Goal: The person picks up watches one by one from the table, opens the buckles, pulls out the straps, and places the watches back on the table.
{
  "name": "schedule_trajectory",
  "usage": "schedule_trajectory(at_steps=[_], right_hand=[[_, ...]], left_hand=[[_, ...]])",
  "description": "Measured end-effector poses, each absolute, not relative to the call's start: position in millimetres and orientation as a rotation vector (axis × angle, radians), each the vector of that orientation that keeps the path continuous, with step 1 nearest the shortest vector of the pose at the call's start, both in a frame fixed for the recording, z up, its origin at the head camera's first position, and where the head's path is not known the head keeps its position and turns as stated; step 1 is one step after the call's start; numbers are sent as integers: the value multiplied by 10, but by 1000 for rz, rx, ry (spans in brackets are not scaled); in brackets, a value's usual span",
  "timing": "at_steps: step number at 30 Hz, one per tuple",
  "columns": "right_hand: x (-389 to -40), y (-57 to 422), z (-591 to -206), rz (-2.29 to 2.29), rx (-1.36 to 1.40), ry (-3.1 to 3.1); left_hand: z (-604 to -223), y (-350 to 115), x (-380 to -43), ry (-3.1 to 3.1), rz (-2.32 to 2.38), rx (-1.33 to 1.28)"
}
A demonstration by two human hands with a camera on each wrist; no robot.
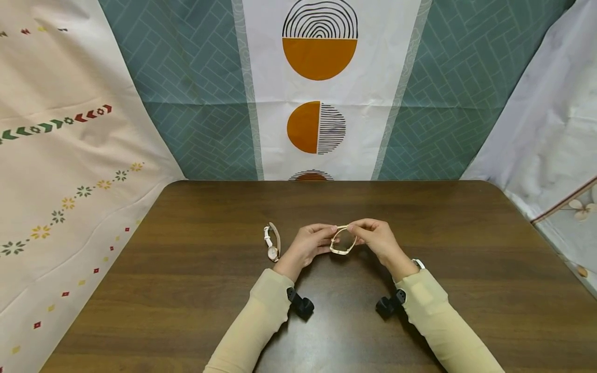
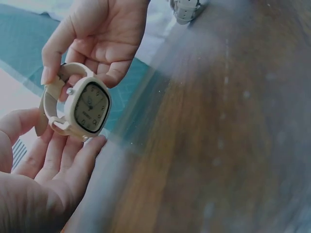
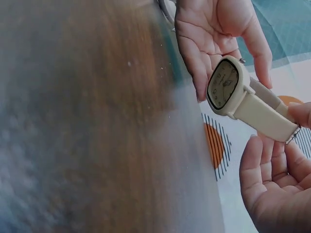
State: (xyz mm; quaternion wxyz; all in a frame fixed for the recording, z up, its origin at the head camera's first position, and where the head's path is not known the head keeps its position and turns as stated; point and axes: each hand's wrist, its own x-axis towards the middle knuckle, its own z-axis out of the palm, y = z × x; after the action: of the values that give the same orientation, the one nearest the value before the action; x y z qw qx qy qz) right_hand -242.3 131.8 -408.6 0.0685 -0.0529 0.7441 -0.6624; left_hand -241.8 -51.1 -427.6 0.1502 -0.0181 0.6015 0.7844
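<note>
A cream wristwatch (image 1: 342, 252) with a rounded-square case is held up between both hands over the table, its strap curved into a loop. My left hand (image 1: 309, 242) pinches the left side of the strap, its fingers spread under and behind the watch. From the other side my right hand (image 1: 377, 241) pinches the strap, with its thumb by the buckle (image 3: 293, 135) in the right wrist view. In the left wrist view the dial (image 2: 91, 108) faces the camera, and a loose strap end (image 2: 41, 122) sticks out near the left thumb.
A second watch (image 1: 272, 253), with a round case and pale strap, lies on the brown wooden table (image 1: 186, 290) left of my left hand. Small black cameras (image 1: 303, 306) are strapped to both wrists. Patterned curtains (image 1: 200, 103) hang behind and beside the table.
</note>
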Motion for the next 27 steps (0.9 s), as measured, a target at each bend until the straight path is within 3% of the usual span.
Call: schedule_trajectory(at_steps=[27], right_hand=[[-2444,1328,-4086,-1990,-170,2226]], left_hand=[[-4261,-426,-2394,1825,2245,-48]])
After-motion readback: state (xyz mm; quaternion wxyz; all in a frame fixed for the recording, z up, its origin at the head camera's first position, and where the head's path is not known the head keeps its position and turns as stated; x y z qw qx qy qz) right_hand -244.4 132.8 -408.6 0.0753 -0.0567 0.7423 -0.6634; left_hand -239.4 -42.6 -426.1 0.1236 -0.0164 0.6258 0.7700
